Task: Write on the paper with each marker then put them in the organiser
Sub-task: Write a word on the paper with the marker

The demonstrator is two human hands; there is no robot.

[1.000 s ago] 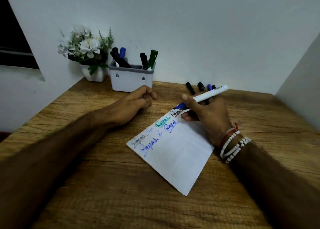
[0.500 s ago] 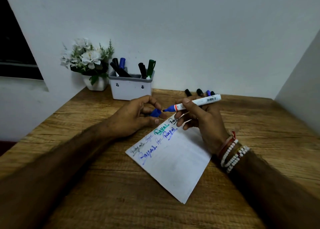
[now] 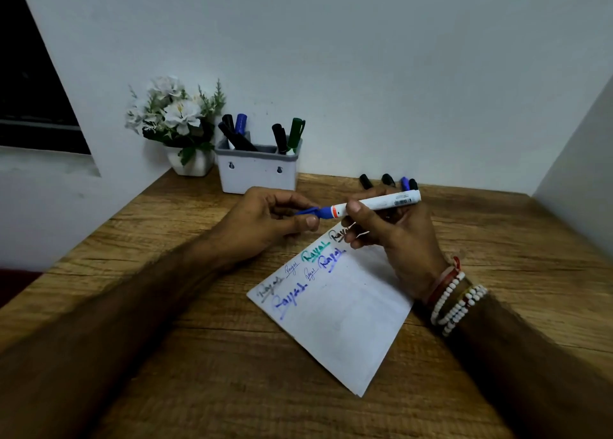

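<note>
My right hand (image 3: pixel 403 242) grips a white marker (image 3: pixel 378 203) by its barrel and holds it level above the top of the paper (image 3: pixel 341 322). My left hand (image 3: pixel 262 223) pinches the marker's blue cap (image 3: pixel 310 211), which sits against the marker's blue tip end. The paper lies at an angle on the wooden table (image 3: pixel 166 389) and carries words in black, green and blue. A white organiser (image 3: pixel 257 176) stands by the back wall with several black, blue and green markers upright in it. Several capped markers (image 3: pixel 386 180) lie behind my right hand, partly hidden.
A white pot of white flowers (image 3: pixel 180 126) stands left of the organiser. White walls close the table at the back and on the right. A dark window opening (image 3: pixel 30 100) is at the far left.
The marker lifted off the paper. My left hand brought the blue cap over from the left, and the cap now meets the bare tip that was showing half a second ago.
</note>
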